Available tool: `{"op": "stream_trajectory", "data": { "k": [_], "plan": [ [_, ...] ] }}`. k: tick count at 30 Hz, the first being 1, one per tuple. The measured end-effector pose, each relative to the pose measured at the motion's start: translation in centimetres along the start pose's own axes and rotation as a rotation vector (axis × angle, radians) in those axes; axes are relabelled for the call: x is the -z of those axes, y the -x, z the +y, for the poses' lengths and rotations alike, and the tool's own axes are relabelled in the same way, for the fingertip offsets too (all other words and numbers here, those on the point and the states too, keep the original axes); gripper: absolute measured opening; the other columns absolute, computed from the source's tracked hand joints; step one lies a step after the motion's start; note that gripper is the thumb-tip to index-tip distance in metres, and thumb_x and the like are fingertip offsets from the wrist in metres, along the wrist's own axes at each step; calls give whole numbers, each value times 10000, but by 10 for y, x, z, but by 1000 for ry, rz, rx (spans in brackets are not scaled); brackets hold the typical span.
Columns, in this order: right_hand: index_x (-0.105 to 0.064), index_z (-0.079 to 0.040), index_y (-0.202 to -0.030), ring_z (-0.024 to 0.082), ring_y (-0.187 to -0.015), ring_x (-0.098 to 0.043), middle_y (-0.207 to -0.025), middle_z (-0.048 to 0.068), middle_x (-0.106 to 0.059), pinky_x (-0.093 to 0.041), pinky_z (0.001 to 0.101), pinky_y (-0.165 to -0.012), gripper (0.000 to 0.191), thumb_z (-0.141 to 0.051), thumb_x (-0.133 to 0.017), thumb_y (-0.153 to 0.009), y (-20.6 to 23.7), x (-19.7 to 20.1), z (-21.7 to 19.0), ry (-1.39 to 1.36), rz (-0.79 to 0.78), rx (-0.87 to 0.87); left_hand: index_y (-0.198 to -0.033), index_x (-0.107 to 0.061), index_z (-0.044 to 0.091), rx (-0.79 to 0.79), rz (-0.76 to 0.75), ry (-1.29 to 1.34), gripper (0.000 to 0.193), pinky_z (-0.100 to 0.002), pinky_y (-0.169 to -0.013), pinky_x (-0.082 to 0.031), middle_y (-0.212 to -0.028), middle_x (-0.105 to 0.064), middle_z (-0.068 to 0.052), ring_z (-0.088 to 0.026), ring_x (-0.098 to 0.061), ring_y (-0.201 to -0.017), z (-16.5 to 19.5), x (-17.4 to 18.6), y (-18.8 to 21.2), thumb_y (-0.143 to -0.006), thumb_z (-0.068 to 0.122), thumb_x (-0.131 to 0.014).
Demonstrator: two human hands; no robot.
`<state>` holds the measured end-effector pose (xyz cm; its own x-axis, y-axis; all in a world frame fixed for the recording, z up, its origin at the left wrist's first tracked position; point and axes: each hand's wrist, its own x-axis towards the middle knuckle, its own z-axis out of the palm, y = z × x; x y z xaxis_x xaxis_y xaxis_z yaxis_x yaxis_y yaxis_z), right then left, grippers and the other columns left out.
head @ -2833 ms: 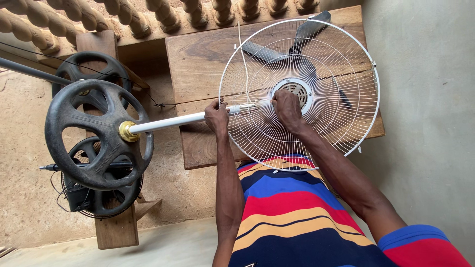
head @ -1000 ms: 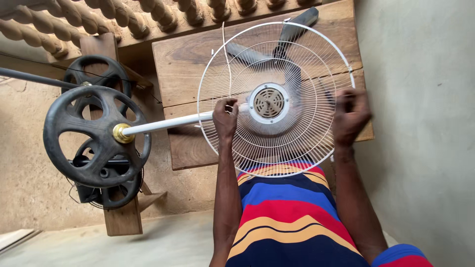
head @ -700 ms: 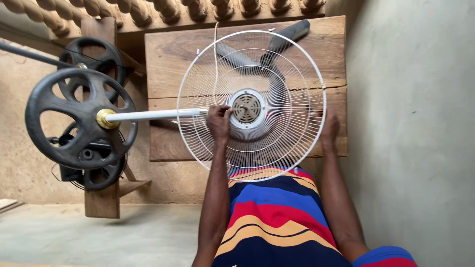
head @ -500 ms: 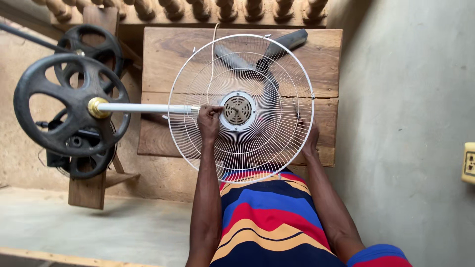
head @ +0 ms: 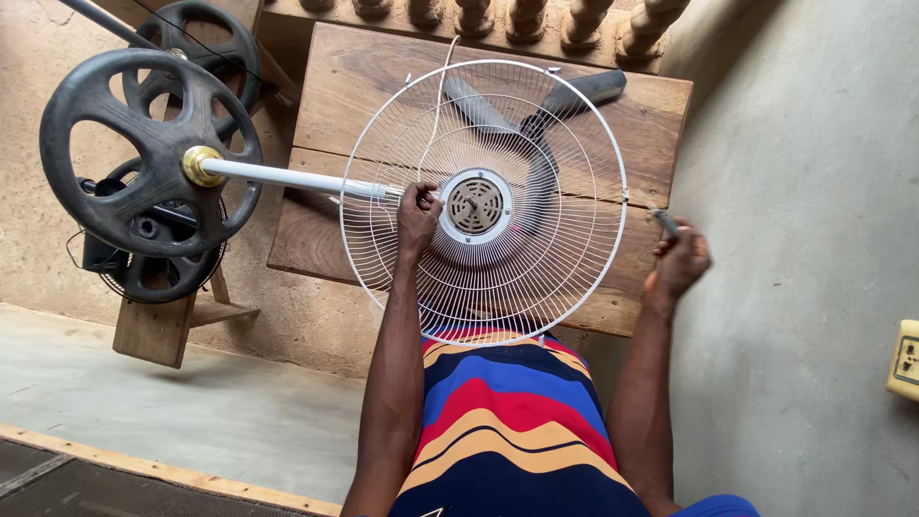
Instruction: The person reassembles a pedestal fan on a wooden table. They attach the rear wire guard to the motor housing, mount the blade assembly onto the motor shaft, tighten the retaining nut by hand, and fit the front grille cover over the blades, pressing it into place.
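**Fan on its side, one hand at each end of the cage**

A fan lies on its side across a wooden desk (head: 364,86). Its round white cage (head: 536,278) faces up. The grey blades (head: 565,96) show through the wires. In the middle sits a round hub (head: 476,205).

The white pole (head: 287,179) runs long-ways to the left from the cage. It ends at a gold nut (head: 199,165) in a black wheel base (head: 151,153). The base hangs off the left edge of the desk.

The left hand (head: 417,218) is nearer the hub. Its grip is closed on the spot where the pole meets the cage, just left of the hub.

The right hand (head: 680,263) is at the right rim of the cage, well apart from the hub. Its grip is closed on a small thin tool (head: 664,222). It looks like a screwdriver, but it is too small to be sure. The tip points up and left, toward the rim.

So the hub lies to the left of the tool, across the cage wires.

A second black fan base (head: 158,273) stands behind the first. A wall socket (head: 904,360) is at the far right.
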<state>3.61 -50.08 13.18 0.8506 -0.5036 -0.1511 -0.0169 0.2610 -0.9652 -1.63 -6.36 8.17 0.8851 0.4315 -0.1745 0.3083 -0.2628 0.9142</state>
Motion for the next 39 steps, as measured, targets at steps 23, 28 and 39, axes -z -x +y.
{"op": "stream_trajectory", "data": {
  "k": [23,28,39],
  "plan": [
    [-624,-26,-1126,156,-805,-704,-910,77,-680,-620,292,-693,316,-339,-581,-1125,192,-220,-38,603,-565,437,-1179,-579,119,-141,-111,-244,673,-364,-795,-557,-1029,-590,-25,-175,-597,-905,-16,49,-24,-691,425,-927],
    [-621,-46,-1117,148,-812,-721,-926,73,-689,-650,280,-683,296,-336,-564,-1109,187,-220,-22,639,-537,441,-1161,-587,144,-146,-104,-256,655,-360,-806,-566,-1015,-595,-13,-164,-606,-896,-19,46,-31,-674,424,-923],
    [-590,-39,-1008,189,-736,-695,-879,94,-658,-612,316,-627,301,-318,-687,-1068,180,-221,-22,905,-591,628,-1187,-570,128,-179,-83,-257,586,-401,-856,-546,-1044,-573,-46,-194,-592,-938,-22,40,-21,-772,394,-887]
  ]
}}
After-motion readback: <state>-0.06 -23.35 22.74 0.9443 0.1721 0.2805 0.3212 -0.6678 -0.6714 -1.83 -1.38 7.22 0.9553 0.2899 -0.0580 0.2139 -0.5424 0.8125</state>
